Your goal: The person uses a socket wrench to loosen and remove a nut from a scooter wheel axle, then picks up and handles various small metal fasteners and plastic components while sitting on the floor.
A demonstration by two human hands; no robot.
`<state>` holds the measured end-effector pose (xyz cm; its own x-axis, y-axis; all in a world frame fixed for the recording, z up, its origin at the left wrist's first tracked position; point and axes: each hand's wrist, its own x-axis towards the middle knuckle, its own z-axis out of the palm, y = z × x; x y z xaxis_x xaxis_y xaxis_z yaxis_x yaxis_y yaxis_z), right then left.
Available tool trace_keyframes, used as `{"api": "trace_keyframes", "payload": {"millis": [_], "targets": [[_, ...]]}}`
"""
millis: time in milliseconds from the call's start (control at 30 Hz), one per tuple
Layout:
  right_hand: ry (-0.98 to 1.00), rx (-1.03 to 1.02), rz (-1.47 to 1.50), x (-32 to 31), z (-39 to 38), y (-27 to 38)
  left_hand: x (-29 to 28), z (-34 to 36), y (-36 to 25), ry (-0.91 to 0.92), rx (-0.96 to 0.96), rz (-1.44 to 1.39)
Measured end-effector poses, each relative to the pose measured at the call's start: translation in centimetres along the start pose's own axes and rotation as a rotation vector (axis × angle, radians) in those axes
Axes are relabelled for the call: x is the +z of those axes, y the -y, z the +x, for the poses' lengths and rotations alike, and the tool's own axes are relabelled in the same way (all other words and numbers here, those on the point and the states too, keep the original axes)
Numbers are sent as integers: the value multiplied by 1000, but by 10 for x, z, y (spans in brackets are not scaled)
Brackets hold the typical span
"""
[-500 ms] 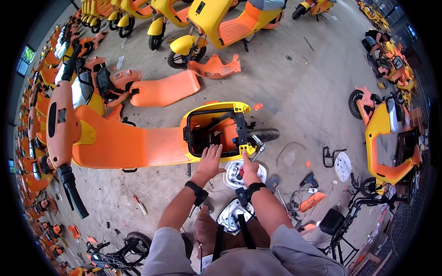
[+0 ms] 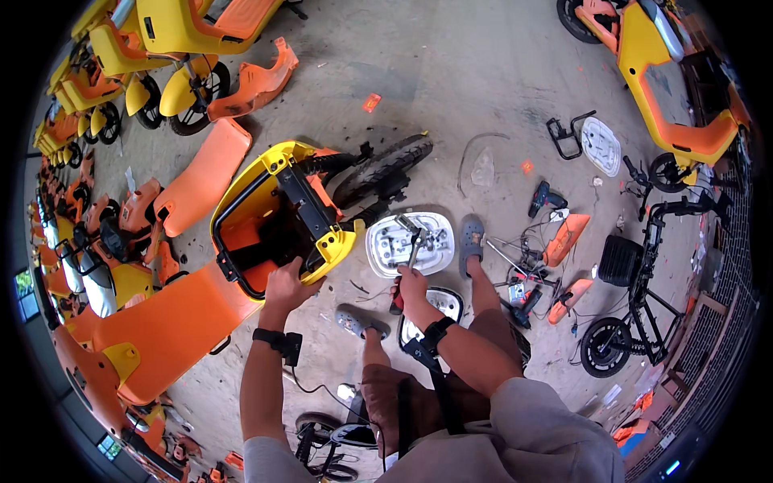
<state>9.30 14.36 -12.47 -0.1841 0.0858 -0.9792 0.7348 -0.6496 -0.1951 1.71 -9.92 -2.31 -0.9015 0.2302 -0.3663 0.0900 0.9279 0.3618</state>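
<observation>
R hand (image 2: pixel 413 290) is gripping the red-handled tool (image 2: pixel 416 248), prob. stiff, head-heavy & best held by that handle, over the white panel (image 2: pixel 373 253), while L hand (image 2: pixel 288 290) is resting at the prob. heavy scooter's (image 2: pixel 177 322) bay rim (image 2: pixel 338 249), L fingers' closure being hard to tell.

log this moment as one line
left hand: at open compartment of orange-and-yellow scooter | right hand: holding red-handled metal tool | nearby: white panel on floor

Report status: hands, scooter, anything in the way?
Left hand at the yellow rim of the scooter's open compartment. Right hand gripping red-handled tool. White tray-like piece beyond right hand, possible obstacle.
</observation>
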Motion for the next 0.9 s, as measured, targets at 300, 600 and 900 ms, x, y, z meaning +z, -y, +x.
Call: {"api": "trace_keyframes", "payload": {"millis": [300, 600, 900], "targets": [[109, 194, 123, -47, 162, 37, 7, 22, -10, 50, -69, -236], [179, 253, 74, -35, 202, 46, 17, 15, -15, 95, -169, -218], [128, 320, 132, -28, 209, 51, 22, 8, -14, 168, -278, -285]]}}
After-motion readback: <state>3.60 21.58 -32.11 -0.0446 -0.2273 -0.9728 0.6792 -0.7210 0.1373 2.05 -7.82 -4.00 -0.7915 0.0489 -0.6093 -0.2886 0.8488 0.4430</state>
